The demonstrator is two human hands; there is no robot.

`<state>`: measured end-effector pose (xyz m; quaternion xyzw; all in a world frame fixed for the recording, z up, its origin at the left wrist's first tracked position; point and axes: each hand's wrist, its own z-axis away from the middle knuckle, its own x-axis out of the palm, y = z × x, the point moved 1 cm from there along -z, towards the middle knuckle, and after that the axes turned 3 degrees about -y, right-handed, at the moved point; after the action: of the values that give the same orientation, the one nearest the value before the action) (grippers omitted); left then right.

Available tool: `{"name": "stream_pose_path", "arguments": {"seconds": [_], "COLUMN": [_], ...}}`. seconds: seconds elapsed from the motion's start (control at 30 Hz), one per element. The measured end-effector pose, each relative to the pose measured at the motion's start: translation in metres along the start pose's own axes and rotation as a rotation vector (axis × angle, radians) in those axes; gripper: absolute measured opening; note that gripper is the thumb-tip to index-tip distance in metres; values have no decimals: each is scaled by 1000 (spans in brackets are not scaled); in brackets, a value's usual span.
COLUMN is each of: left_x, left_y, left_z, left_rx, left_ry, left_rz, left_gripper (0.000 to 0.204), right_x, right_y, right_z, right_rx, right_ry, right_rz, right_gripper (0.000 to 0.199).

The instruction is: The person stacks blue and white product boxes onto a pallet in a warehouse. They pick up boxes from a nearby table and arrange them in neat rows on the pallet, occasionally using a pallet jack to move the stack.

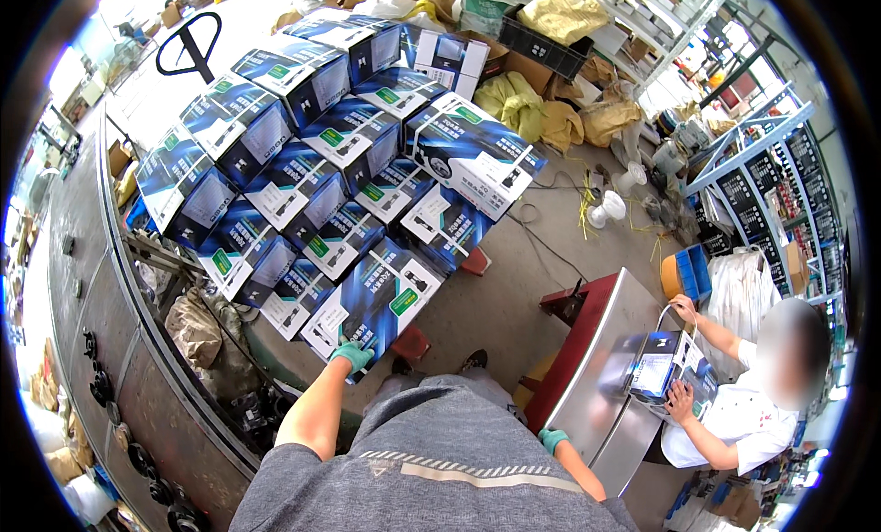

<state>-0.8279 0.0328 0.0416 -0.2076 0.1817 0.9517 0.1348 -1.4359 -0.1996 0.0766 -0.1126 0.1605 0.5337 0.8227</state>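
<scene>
My left hand point(352, 356), in a green glove, grips the near lower edge of a blue and white cardboard box point(376, 293). That box lies at the near end of a big stack of similar printed boxes point(275, 179). My right hand point(552, 439), also gloved in green, is at the near left edge of a metal-topped table point(601, 385); its fingers are mostly hidden. On the table, a co-worker's bare hands point(680, 400) hold another blue and white box point(663, 362) with a pale carrying strap.
A long dark workbench point(92, 284) with black round parts runs along the left. Sacks point(514, 105) and a black crate point(548, 44) lie beyond the stack. Loose cables point(551, 238) cross the floor. A blue rack point(752, 147) and a blue bin point(694, 273) stand at right.
</scene>
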Motion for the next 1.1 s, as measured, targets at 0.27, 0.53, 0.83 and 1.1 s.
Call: {"name": "stream_pose_path", "arguments": {"seconds": [0.27, 0.53, 0.83, 1.1], "left_x": [4, 14, 7, 9], "left_y": [7, -9, -9, -6], "left_z": [-19, -30, -23, -22], "left_rx": [100, 107, 96, 69], "left_ry": [34, 167, 35, 103], "left_rz": [-61, 230, 303, 282], "left_gripper": [70, 49, 57, 44], "right_x": [7, 4, 2, 2], "right_y": [33, -3, -7, -7], "right_z": [-30, 9, 15, 18], "right_rx": [-73, 80, 104, 101], "right_ry": [112, 103, 34, 33], "right_rz": [6, -54, -13, -67], "right_gripper": [47, 49, 53, 52]}}
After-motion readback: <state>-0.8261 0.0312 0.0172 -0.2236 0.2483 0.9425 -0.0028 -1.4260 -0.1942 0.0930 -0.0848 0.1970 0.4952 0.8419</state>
